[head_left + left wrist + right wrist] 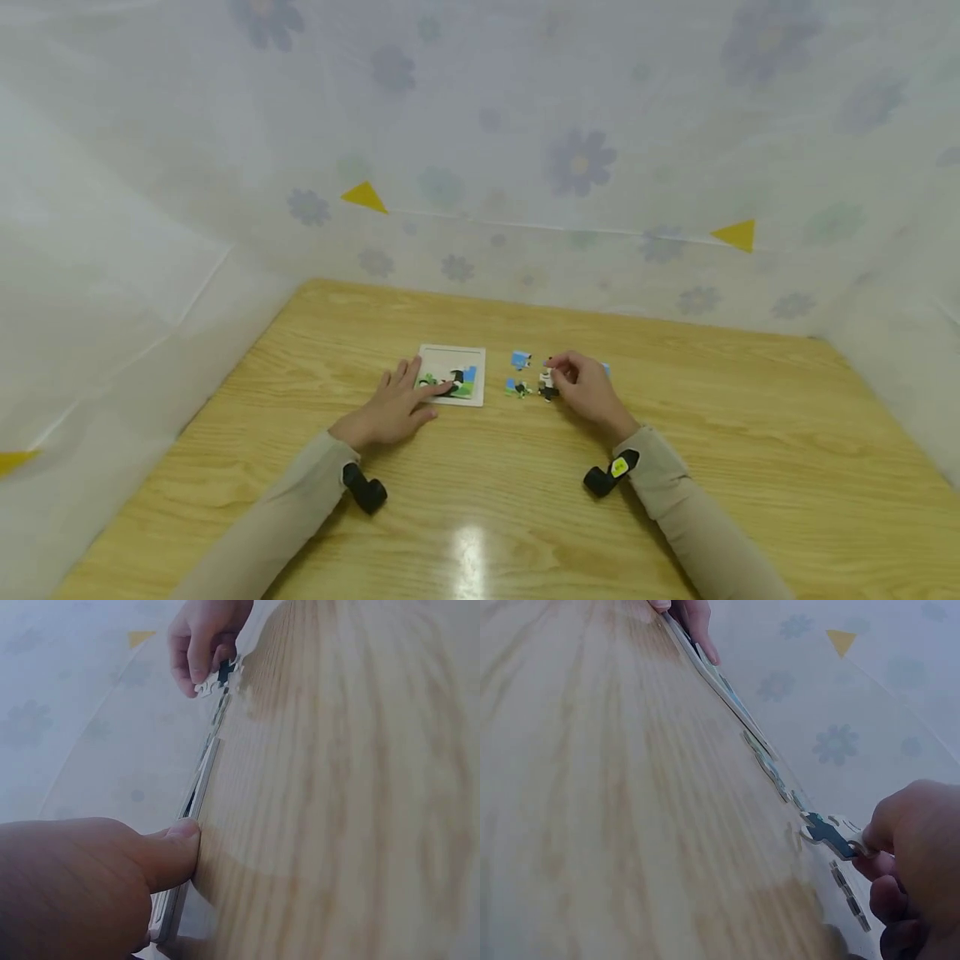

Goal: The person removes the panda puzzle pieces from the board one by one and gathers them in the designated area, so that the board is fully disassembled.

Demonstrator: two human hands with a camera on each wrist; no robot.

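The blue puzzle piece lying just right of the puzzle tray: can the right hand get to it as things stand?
Probably yes. The blue puzzle piece lies uncovered beside the right hand, with nothing between, though that hand already pinches a black-and-white piece.

I saw a light wooden table point(750, 467) filling the lower half of the head view. Behind and beside it hung a pale floral sheet point(585, 125). Yellow triangle markers sat on it at upper centre-left point(365, 197), right point(737, 234) and far lower left point(13, 461).
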